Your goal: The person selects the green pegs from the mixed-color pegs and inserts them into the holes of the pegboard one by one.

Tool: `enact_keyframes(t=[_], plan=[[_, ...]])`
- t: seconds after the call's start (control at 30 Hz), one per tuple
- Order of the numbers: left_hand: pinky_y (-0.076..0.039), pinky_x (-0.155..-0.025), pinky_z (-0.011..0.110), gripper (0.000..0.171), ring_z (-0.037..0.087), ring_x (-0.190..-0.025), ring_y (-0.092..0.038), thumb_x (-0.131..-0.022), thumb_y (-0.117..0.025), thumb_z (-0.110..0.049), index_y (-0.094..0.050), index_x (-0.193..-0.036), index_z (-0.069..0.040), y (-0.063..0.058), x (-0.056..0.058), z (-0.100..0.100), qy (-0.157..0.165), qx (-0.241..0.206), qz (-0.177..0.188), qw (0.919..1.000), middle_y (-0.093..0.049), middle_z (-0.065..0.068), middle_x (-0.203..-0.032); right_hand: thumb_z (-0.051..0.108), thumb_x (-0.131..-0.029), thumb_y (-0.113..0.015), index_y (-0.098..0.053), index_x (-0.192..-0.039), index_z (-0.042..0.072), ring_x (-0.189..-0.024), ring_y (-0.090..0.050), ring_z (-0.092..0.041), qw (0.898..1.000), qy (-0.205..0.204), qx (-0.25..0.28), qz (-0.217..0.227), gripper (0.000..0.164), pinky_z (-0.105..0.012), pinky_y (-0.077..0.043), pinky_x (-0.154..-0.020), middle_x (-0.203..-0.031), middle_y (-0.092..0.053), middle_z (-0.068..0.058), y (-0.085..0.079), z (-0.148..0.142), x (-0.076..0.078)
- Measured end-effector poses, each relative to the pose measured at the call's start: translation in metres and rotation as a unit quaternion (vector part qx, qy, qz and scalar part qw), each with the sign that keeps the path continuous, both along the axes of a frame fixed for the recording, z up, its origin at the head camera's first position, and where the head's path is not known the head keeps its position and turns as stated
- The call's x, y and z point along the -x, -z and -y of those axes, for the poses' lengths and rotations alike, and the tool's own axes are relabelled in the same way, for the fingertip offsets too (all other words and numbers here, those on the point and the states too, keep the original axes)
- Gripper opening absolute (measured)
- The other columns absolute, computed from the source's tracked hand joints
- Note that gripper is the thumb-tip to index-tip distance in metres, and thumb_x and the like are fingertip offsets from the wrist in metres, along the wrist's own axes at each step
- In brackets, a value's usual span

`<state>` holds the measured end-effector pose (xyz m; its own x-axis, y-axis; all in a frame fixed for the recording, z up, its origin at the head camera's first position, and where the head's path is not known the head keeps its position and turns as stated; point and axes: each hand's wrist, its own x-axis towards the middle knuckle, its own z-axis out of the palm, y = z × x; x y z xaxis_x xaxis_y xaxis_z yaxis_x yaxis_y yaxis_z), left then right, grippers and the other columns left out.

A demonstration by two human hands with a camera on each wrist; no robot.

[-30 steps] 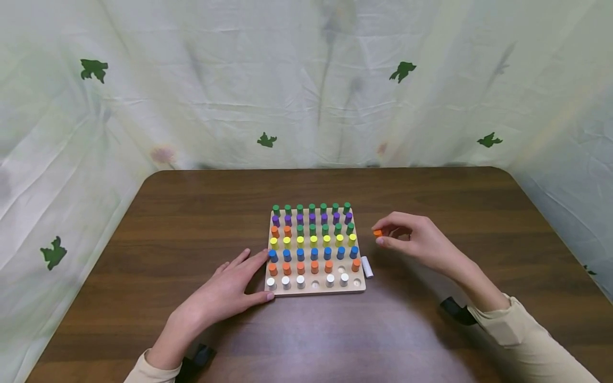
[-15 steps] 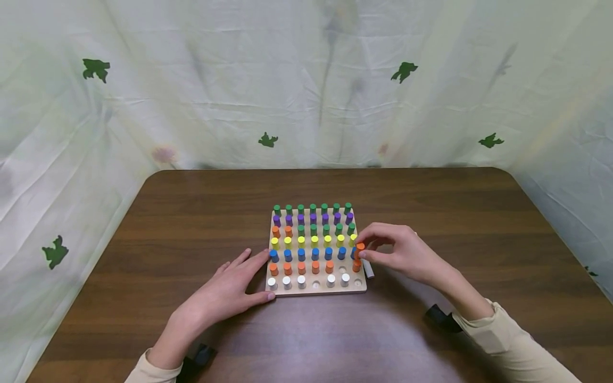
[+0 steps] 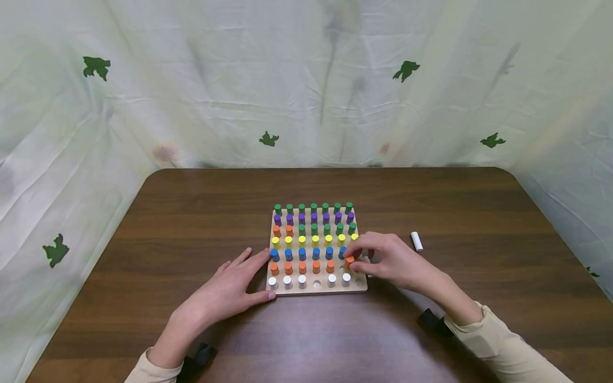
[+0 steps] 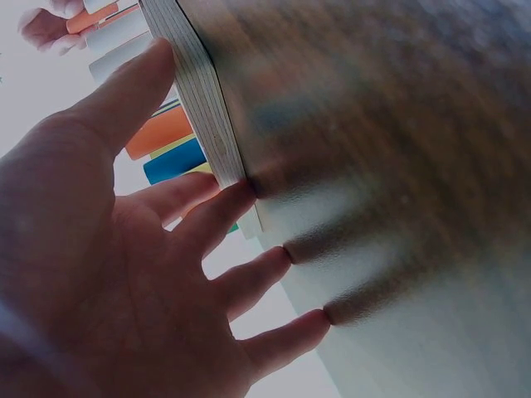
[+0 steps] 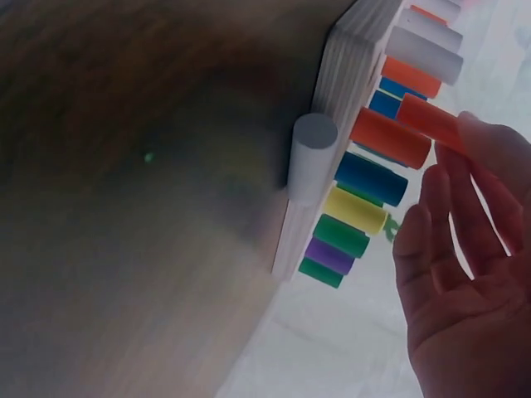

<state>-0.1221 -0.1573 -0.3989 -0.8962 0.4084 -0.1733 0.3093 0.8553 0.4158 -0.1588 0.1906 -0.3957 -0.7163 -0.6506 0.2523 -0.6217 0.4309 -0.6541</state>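
Observation:
A wooden pegboard bears rows of green, purple, orange, yellow, blue and white pegs. My left hand lies at its left side with fingers spread, the thumb touching the front left corner. In the left wrist view, the fingertips touch the table. Over the right end of the orange row, my right hand pinches an orange peg between thumb and fingers. Below it in the head view is a partly hidden hole. An upright orange peg stands beside the held one in the right wrist view.
One white peg lies against the board's right edge, mostly hidden by my right hand in the head view. Another white peg lies farther right on the brown table. A pale patterned curtain hangs behind the table.
My right hand has carried the orange peg left and nearer, from beside the board to over the orange row. The farther white peg has come into sight. The left hand stays put.

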Motion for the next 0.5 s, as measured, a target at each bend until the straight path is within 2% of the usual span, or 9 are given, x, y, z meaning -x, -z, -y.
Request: enact_keyframes(t=[0.1,0.5], plan=[[-0.021,-0.106,0.070,0.086,0.037,-0.146,-0.021,-0.086,-0.069,-0.056,-0.038,-0.152,-0.011,0.0001,-0.0002,0.0001,0.001,0.000,-0.002,1.0000,-0.038,0.004,-0.155,0.013,-0.086,-0.078,-0.071,-0.105,0.016,-0.084,-0.058,-0.011,1.000,-0.002,-0.014,-0.010,0.020,-0.031,-0.051,-0.066,-0.098,-0.066,0.014,0.0014,0.0018,-0.0002],[-0.020,-0.107,0.069,0.086,0.036,-0.146,-0.020,-0.086,-0.068,-0.057,-0.037,-0.153,-0.012,-0.0001,-0.0010,-0.0002,-0.003,0.000,0.001,1.0000,-0.038,0.004,-0.155,0.015,-0.087,-0.077,-0.072,-0.103,0.019,-0.090,-0.057,-0.013,0.999,-0.001,-0.043,-0.004,0.017,-0.030,-0.049,-0.072,-0.101,-0.065,0.016,0.0029,0.0073,0.0007]])
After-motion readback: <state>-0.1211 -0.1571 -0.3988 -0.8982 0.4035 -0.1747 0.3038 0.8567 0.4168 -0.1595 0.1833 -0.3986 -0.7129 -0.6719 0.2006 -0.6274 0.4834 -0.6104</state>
